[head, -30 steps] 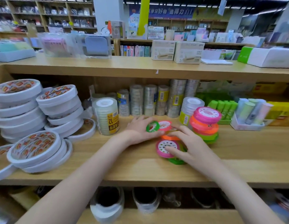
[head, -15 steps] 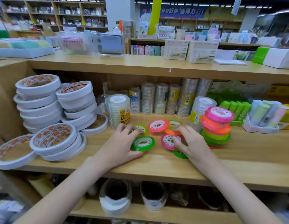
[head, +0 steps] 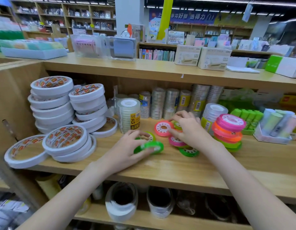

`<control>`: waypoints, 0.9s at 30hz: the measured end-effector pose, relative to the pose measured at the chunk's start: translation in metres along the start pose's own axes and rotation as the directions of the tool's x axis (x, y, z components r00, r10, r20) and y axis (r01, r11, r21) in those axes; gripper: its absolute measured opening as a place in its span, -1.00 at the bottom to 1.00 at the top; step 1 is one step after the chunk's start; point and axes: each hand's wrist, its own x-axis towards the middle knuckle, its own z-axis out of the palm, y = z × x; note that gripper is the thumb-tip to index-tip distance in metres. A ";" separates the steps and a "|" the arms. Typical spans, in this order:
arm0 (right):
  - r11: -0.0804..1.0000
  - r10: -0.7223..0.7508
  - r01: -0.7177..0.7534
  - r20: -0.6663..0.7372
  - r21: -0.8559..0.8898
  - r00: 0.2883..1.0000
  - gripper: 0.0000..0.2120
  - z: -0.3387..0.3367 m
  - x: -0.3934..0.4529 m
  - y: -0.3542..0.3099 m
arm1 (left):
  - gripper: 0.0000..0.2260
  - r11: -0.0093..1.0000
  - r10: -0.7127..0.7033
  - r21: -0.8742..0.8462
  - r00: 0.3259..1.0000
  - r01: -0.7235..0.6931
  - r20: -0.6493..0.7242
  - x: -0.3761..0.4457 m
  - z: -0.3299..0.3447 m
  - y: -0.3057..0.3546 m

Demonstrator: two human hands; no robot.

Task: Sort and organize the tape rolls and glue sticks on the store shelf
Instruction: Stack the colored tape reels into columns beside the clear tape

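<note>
The loose coloured tape rolls lie scattered on the wooden shelf [head: 160, 170] between the white tape stacks [head: 51, 103] and a neat coloured pile [head: 228, 131], probably because they are being gathered by colour for stacking; the green glue sticks [head: 246, 116] stand farther right. The left hand [head: 127, 150] has its fingers curled round a green roll [head: 150, 146], lifted at a tilt. The right hand [head: 188, 128] pinches a small yellow-green roll [head: 177, 125] beside a flat pink-red roll [head: 163, 128].

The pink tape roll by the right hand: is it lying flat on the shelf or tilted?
Tilted. The pink tape roll faces the camera, its far edge raised, with the right hand touching its side.
</note>
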 end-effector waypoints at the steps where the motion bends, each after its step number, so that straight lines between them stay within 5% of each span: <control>1: 1.000 -0.017 0.017 0.061 0.006 0.998 -0.55 0.002 0.005 -0.002 | -0.43 0.999 -0.028 -0.045 0.998 0.025 -0.060 0.000 -0.001 0.001; 6: 0.997 -0.034 0.012 0.293 0.076 0.956 -0.42 0.010 0.026 -0.010 | -0.70 0.996 -0.051 -0.081 0.965 0.031 -0.259 -0.010 -0.007 0.002; 15: 0.996 0.047 -0.063 0.209 0.067 0.977 -0.66 0.009 0.036 -0.017 | -0.66 0.987 -0.157 -0.043 0.889 0.154 -0.430 -0.026 -0.016 -0.002; 17: 0.988 0.023 -0.041 0.121 0.147 0.992 -0.68 0.009 0.034 -0.017 | -0.69 0.974 -0.183 0.052 0.905 0.220 -0.383 -0.027 -0.015 -0.003; 19: 0.948 -0.055 0.037 0.048 0.317 0.997 -0.68 0.002 0.030 -0.019 | -0.48 0.928 -0.271 0.192 0.932 0.319 -0.239 -0.029 -0.014 -0.005; 22: 0.896 -0.232 0.155 0.143 0.416 0.962 -0.67 -0.007 0.021 -0.029 | -0.30 0.896 -0.336 0.279 0.938 0.346 -0.086 -0.029 -0.011 -0.010; 27: 0.898 -0.272 0.158 0.234 0.411 0.934 -0.60 0.012 0.013 -0.043 | -0.68 0.936 -0.315 0.156 0.949 0.316 -0.034 -0.025 -0.018 -0.008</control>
